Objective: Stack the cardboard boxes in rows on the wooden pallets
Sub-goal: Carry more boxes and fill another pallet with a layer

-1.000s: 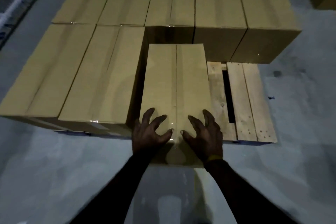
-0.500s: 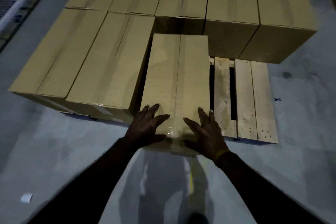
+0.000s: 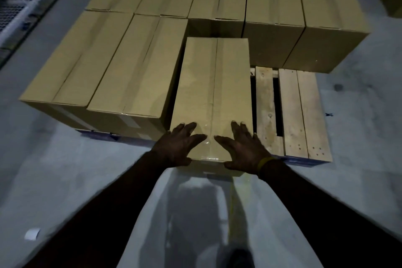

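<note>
While both hands press on its near end, the cardboard box [image 3: 214,93] lies lengthwise on the wooden pallet [image 3: 292,113], its long axis running from six o'clock toward twelve, its near end overhanging the pallet's front edge a little. The left hand [image 3: 178,148] lies flat on the box's near left corner with fingers straight and spread, the thumb reaching toward the taped centre seam; it curls round nothing. The right hand [image 3: 243,148] mirrors it on the near right corner, fingers likewise straight and splayed, thumb pointing inward at the seam, a yellow wristband [image 3: 264,162] on the wrist. At nine o'clock of this box sit two more boxes of the front row [image 3: 104,67], side by side and parallel to it, the nearer one just beside it with a narrow dark gap between. At twelve o'clock stands the back row [image 3: 272,0], five boxes set edge to edge across the pallets; whether the pressed box's far end touches that row cannot be told. At three o'clock of the pressed box the pallet's bare slats show, with a dark slot between two boards. Grey concrete floor [image 3: 54,169] surrounds the load, a small white scrap [image 3: 32,234] lies at eight o'clock, and a metal mesh rack [image 3: 26,0] stands at ten o'clock.
</note>
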